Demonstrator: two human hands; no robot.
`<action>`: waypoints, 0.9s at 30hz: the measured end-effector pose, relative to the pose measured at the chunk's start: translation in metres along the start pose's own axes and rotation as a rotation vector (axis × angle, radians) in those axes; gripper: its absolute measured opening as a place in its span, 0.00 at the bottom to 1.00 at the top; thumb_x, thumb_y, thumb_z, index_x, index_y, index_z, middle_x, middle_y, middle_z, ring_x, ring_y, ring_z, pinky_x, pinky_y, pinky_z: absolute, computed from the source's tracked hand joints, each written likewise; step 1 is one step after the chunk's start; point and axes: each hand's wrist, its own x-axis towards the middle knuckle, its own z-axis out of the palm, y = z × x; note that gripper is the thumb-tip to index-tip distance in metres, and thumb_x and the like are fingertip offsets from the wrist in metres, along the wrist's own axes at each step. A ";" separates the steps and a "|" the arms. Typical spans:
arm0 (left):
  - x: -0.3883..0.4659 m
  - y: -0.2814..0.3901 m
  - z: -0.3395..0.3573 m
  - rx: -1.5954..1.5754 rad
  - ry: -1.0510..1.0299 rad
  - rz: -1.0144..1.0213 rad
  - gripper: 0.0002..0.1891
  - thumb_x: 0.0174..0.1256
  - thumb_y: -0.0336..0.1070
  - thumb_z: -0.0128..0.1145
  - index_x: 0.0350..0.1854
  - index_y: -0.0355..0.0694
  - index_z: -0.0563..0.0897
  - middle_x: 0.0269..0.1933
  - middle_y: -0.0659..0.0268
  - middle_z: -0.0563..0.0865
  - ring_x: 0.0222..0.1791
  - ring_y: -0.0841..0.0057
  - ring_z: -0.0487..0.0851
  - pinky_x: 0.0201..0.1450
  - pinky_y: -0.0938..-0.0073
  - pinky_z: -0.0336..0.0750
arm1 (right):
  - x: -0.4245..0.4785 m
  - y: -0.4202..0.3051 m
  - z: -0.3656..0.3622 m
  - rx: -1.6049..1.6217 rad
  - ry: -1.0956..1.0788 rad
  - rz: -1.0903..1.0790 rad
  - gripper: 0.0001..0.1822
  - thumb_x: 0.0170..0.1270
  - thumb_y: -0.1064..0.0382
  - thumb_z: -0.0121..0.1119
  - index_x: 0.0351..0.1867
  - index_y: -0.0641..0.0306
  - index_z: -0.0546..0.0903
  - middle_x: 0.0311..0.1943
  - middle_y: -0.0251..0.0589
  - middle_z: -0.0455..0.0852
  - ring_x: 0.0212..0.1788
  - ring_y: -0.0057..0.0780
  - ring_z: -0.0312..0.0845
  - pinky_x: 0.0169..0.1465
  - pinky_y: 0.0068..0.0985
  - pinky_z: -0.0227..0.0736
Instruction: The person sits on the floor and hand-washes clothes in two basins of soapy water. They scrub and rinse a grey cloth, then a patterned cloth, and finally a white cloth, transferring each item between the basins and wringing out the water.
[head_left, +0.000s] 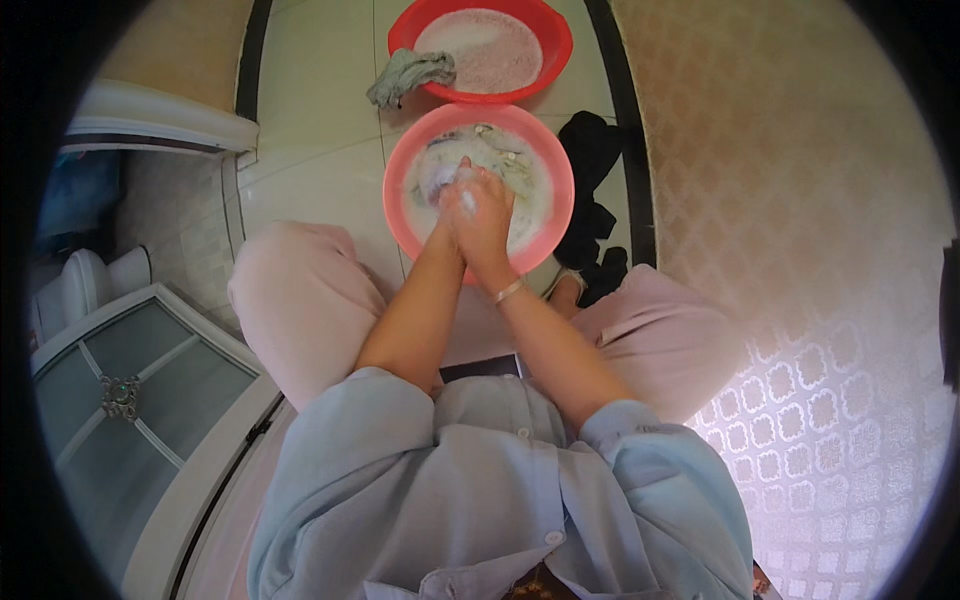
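A pink plastic basin (555, 187) stands on the floor between my knees, holding sudsy water and wet, pale buttoned clothing (517, 169). Over the basin my two hands are pressed together, wet with suds. My right hand (484, 214) lies over my left hand (448, 201), or the reverse; the overlap makes this hard to tell. Whitish foamy cloth (435, 176) shows just beside the fingers at the left. Whether the fingers grip it is hidden.
A red basin (559, 45) of foamy water stands beyond the pink one, a grey-green cloth (409, 73) draped over its rim. Black clothing (589, 195) lies on the tiles at the right, near my foot. A white glazed door (150, 375) is at the left, a patterned wall (750, 187) at the right.
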 end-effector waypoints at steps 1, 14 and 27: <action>-0.010 -0.007 0.014 0.064 0.043 0.036 0.19 0.66 0.48 0.55 0.50 0.40 0.75 0.46 0.62 0.79 0.46 0.69 0.78 0.49 0.65 0.75 | 0.012 0.017 0.004 -0.042 0.005 0.001 0.09 0.58 0.65 0.59 0.40 0.61 0.82 0.49 0.48 0.78 0.54 0.39 0.72 0.62 0.34 0.59; 0.035 0.018 -0.050 -0.093 -0.158 -0.202 0.16 0.66 0.52 0.54 0.42 0.45 0.78 0.33 0.67 0.82 0.35 0.68 0.82 0.42 0.71 0.77 | -0.009 -0.012 -0.008 -0.042 -0.058 -0.190 0.09 0.62 0.64 0.54 0.39 0.62 0.82 0.44 0.42 0.81 0.54 0.39 0.70 0.59 0.31 0.61; 0.061 0.001 -0.075 -0.170 -0.567 -0.115 0.16 0.71 0.50 0.44 0.45 0.44 0.76 0.44 0.65 0.80 0.48 0.69 0.79 0.48 0.66 0.76 | -0.017 -0.025 -0.012 -0.089 -0.086 -0.120 0.08 0.58 0.64 0.57 0.38 0.62 0.80 0.45 0.46 0.79 0.54 0.44 0.69 0.59 0.35 0.58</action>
